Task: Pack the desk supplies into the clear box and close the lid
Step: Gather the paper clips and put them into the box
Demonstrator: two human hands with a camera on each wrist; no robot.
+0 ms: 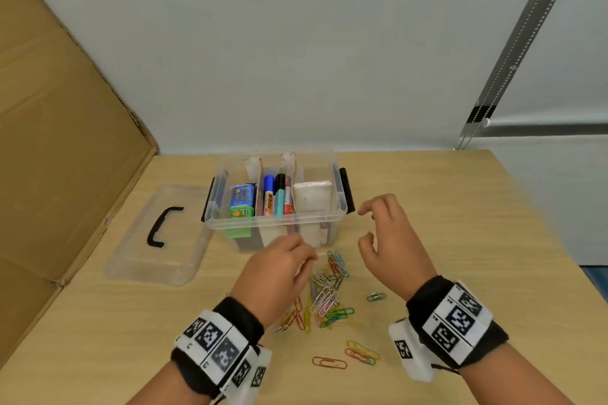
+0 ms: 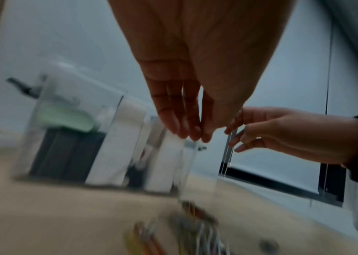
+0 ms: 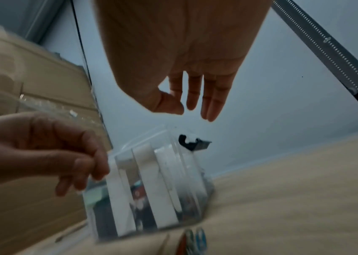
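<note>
A clear box (image 1: 273, 219) stands open at the back of the table, with blue and green cases (image 1: 242, 204), markers (image 1: 269, 197) and a white block (image 1: 311, 196) in its compartments. Its lid (image 1: 158, 240), with a black handle, lies flat to the box's left. A heap of coloured paper clips (image 1: 324, 296) lies in front of the box. My left hand (image 1: 296, 260) hovers over the heap, fingertips (image 2: 191, 136) pinched together on what looks like a small clear plastic packet (image 2: 197, 169), which is blurred. My right hand (image 1: 371, 223) hangs empty beside the box's right end, fingers (image 3: 212, 107) relaxed.
Stray clips (image 1: 362, 352) lie nearer me, and one green clip (image 1: 376, 296) lies by my right wrist. A big cardboard sheet (image 1: 65, 141) walls the left side. A blind chain (image 1: 513, 76) hangs at the back right. The table's right edge (image 1: 539, 223) is close.
</note>
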